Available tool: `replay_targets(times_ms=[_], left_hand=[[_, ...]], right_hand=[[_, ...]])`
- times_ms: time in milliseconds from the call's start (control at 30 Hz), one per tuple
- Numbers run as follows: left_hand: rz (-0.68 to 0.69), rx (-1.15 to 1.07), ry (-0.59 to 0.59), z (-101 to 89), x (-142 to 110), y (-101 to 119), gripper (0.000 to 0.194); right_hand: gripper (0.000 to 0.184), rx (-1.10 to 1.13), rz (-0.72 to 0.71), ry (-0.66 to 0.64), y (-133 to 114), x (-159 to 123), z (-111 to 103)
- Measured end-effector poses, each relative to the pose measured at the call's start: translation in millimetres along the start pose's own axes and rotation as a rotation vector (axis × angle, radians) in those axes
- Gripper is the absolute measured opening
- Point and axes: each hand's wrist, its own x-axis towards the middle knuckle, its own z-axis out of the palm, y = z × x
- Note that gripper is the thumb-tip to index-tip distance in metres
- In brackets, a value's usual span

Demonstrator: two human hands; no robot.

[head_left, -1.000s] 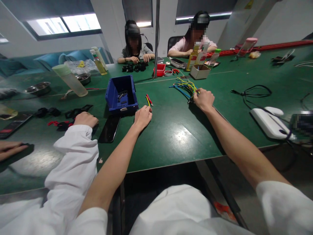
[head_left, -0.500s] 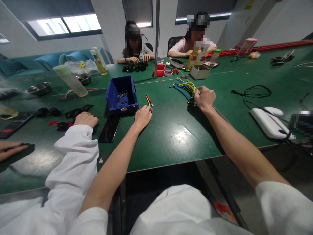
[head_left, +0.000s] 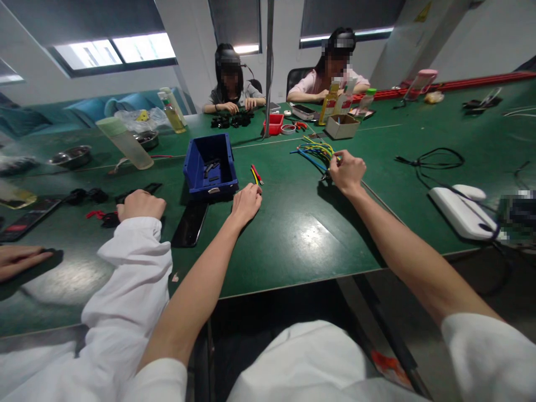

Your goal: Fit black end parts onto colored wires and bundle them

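My right hand (head_left: 349,172) is closed, thumb and forefinger pinching at the near right end of a loose bundle of blue, yellow and green wires (head_left: 313,148). Which wires sit between the fingertips is hidden. Dark or metallic ends show under that hand. Resting on the table, my left hand (head_left: 247,203) has its fingers curled; what lies inside them, if anything, is hidden. Just beyond its fingertips are short red and yellow wires (head_left: 256,174) with a metal terminal on one end. A blue bin (head_left: 211,191) with small black pieces stands to the left of these wires.
A black phone (head_left: 190,224) lies left of my left forearm. Beside it rests a co-worker's closed hand (head_left: 141,205) in a white sleeve. A metal pole (head_left: 268,67) rises beyond the bin, near a red tray (head_left: 274,124) and an open box (head_left: 342,127). A white device (head_left: 457,213) with black cable lies right.
The view has tilted up slightly, shifting everything a little down. My right hand has barely shifted at the wire bundle; my left hand stays by the short wires.
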Motion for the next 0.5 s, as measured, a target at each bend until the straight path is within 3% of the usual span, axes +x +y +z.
replay_targets(times_ms=[233,500], left_hand=[[0.011,-0.006,0.003,1.2,0.2,-1.4,0.021],[0.022,-0.023,0.017,0.9,0.4,-1.4,0.020]], right_hand=[[0.033,0.040,-0.083,0.023,-9.7,-9.8,3.3],[0.033,0.239,-0.287,-0.030,-22.6,-21.4,4.4]])
